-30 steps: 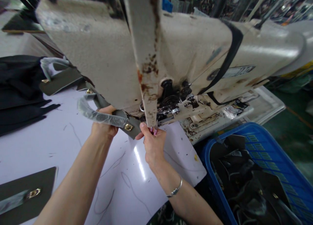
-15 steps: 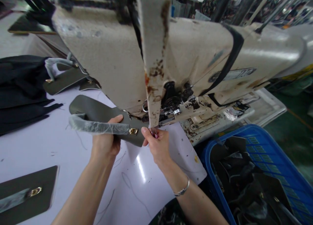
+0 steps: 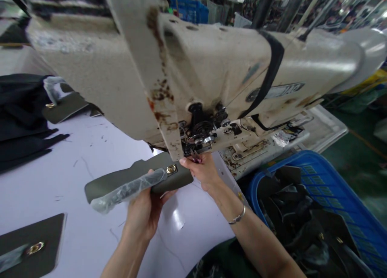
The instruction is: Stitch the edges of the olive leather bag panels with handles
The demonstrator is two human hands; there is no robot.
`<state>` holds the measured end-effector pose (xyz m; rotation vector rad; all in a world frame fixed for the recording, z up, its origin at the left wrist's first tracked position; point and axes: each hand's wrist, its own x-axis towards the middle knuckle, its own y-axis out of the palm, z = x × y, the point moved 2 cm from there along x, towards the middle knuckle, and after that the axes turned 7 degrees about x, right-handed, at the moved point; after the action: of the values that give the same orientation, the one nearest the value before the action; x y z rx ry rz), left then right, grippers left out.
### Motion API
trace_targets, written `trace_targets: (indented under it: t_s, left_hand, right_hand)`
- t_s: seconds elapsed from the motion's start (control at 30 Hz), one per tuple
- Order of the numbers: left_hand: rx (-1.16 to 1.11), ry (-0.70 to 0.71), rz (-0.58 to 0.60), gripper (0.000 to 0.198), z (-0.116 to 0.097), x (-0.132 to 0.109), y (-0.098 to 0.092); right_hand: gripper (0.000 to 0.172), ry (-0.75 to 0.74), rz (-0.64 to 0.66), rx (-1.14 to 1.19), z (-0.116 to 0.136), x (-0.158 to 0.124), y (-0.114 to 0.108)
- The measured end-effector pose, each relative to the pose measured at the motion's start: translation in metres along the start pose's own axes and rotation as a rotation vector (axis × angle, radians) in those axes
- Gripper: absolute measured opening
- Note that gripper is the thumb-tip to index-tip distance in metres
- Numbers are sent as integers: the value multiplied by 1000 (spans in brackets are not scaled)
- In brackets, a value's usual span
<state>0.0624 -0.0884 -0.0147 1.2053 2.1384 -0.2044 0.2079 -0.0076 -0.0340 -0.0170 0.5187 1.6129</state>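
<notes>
On the white bench, just under the head of an old sewing machine, a person works with two bare hands. The left hand is curved below a grey-green leather flap and carries it, and its thumb presses on a clear plastic film that covers a strip along the flap. The right hand is up beside the metal parts under the machine head. Its thumb and finger pinch together on a small dark thing, too small to tell what it is. The flap is lifted above the bench, tilted, and just in front of the machine, with a gold buckle already fixed on it. I cannot see any stitching on the flap from this view, so I cannot tell how much sewing is done. Two other flaps with buckles lie on the bench, one at the lower left and one beside a pile of black cloth. A blue plastic basket on the right holds many dark pieces. The leather looks smooth and soft, the film is crinkled, and the machine's cream paint is rough with brown rust.
</notes>
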Motion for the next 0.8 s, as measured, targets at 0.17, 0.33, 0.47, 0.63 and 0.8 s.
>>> trace_targets:
  t_s: [0.17, 0.33, 0.47, 0.63, 0.8]
  left_hand:
    - [766, 48, 248, 58, -2, -24, -54]
    - [1208, 962, -148, 47, -19, -28, -47]
    - [1313, 1297, -38, 66, -28, -6, -9]
    - [1424, 1251, 58, 55, -43, 11, 11]
    - [1480, 1276, 40, 49, -49, 15, 14]
  right_hand:
    - [37, 12, -7, 36, 1, -1, 2]
    - [34, 25, -4, 89, 10, -4, 6]
    - [32, 36, 2, 74, 13, -6, 5]
    - [37, -37, -16, -79, 13, -6, -2]
    - [30, -27, 3, 24, 15, -5, 2]
